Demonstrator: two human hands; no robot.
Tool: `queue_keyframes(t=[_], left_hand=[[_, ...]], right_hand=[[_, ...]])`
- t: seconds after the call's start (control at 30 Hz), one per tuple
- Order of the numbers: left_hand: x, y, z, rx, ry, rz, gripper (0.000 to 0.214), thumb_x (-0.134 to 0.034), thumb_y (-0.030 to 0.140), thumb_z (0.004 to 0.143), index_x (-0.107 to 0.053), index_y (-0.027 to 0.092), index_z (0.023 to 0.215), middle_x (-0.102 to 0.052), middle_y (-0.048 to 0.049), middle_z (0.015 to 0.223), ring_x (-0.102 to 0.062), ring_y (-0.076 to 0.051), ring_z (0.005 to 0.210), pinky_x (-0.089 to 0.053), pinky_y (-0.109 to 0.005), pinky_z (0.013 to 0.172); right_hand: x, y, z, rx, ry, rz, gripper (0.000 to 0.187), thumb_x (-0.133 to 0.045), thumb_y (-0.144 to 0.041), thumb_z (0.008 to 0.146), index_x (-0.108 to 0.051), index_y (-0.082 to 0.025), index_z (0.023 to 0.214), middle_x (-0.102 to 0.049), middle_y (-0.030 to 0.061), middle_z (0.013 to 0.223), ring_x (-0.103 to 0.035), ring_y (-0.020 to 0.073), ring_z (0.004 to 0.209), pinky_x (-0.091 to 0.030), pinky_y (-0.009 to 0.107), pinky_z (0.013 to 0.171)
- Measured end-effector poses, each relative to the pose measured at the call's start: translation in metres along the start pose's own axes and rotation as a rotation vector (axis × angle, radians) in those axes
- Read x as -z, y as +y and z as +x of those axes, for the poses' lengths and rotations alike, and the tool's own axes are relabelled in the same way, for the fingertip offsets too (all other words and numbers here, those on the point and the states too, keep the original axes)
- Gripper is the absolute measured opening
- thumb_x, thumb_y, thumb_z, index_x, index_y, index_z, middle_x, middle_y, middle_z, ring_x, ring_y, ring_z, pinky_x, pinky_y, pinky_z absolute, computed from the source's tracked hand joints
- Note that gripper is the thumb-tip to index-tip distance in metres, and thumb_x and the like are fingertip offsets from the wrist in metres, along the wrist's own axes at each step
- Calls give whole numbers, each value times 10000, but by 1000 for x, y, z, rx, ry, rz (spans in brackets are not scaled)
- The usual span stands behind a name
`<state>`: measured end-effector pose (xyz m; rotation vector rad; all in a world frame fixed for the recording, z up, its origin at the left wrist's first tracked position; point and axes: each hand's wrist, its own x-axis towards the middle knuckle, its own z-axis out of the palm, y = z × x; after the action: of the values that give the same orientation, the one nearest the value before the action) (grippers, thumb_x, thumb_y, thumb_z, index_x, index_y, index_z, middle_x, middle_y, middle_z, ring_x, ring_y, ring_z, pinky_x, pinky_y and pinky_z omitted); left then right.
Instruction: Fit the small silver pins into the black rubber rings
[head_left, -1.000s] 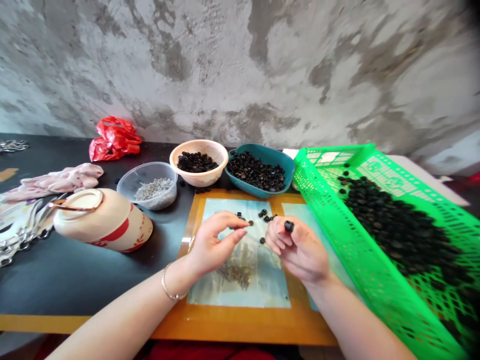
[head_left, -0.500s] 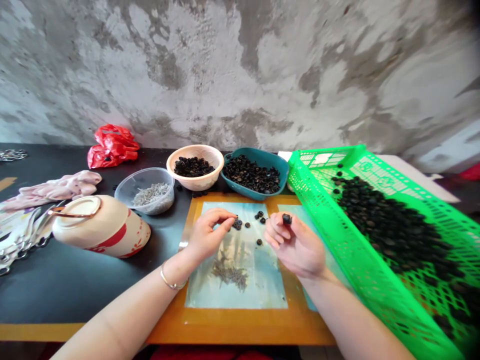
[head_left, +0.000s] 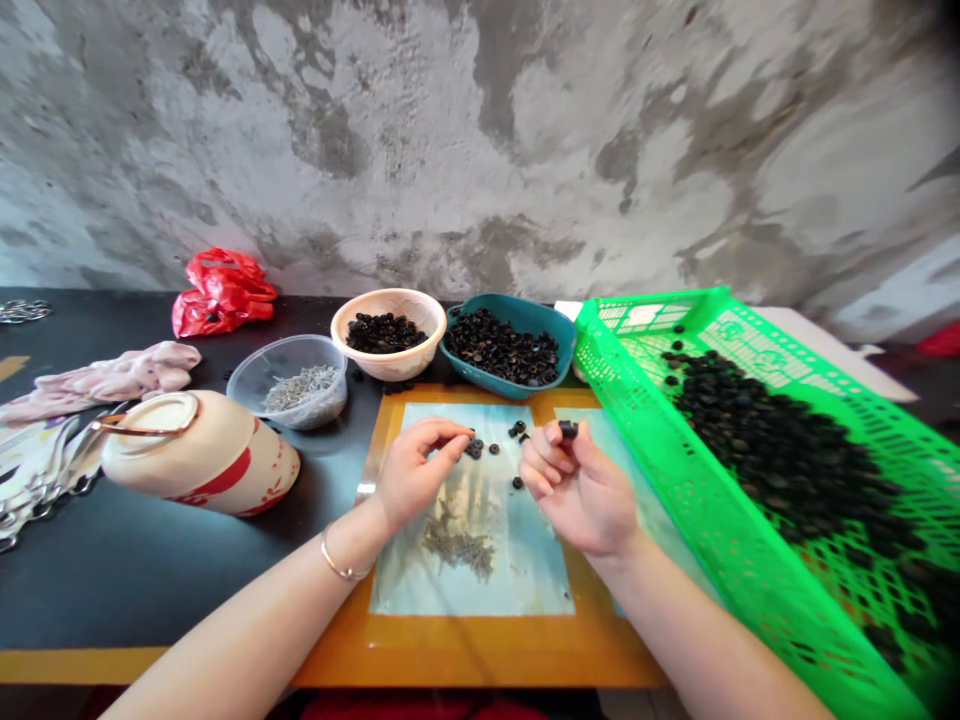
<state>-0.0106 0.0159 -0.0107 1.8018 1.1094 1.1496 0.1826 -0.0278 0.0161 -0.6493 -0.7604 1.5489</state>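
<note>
My right hand (head_left: pixel 581 490) is raised over the blue mat (head_left: pixel 525 570), and its fingertips pinch a small black ring (head_left: pixel 568 429). My left hand (head_left: pixel 416 470) rests on the mat with thumb and forefinger pinched together at a cluster of loose black rings (head_left: pixel 480 448); what it grips is too small to make out. A little heap of thin metal pins (head_left: pixel 459 545) lies on the mat below my left hand. A thin bracelet circles my left wrist.
Behind the mat stand a clear tub of pins (head_left: pixel 289 381), a beige bowl (head_left: pixel 388 333) and a teal bowl (head_left: pixel 508 345), both holding black rings. A green basket (head_left: pixel 757 470) of black rings slopes on the right. A tipped cream jar (head_left: pixel 199 455), pink cloth and a red bag lie to the left.
My left hand has dropped to the mat beside the loose rings and pinched there. My right hand has shifted slightly left, still holding the black ring.
</note>
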Motion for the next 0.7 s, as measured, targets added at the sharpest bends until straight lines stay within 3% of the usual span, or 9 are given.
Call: queue_keyframes(t=[0.3,0.5,0.6,0.7], left_hand=[[-3,6,-2,-31,-12,-86,153,-630,273,858,-735,165,886,-706,-74,870,-650,-172,798,-533,-290,727],[-7,14,-10,-18,-205,-357,274,-715,309,801,-720,172,1038,-655,-94,975,-637,-191,868,-539,-333,797],[-13,13,-13,41,-197,-450,232,-758,297,761,-734,165,951,-638,-81,947,-627,-190,892,-522,-326,811],[-17,14,-14,206,-187,-619,213,-784,306,731,-723,148,860,-645,-53,846,-624,-161,809,-505,-303,781]], right_hand=[[4,12,0,-243,-115,44,459,-556,-590,871,-551,-184,656,-211,-68,559,-180,102,498,-227,229,442],[7,27,-1,-417,-111,-30,410,-633,-533,850,-566,-162,692,-267,-80,537,-205,73,481,-237,203,439],[7,32,-2,-422,-98,-90,424,-653,-544,832,-555,-159,683,-326,-73,540,-232,65,478,-244,198,435],[8,34,-2,-377,-85,-244,477,-588,-597,854,-560,-157,671,-409,-47,560,-278,70,470,-266,211,433]])
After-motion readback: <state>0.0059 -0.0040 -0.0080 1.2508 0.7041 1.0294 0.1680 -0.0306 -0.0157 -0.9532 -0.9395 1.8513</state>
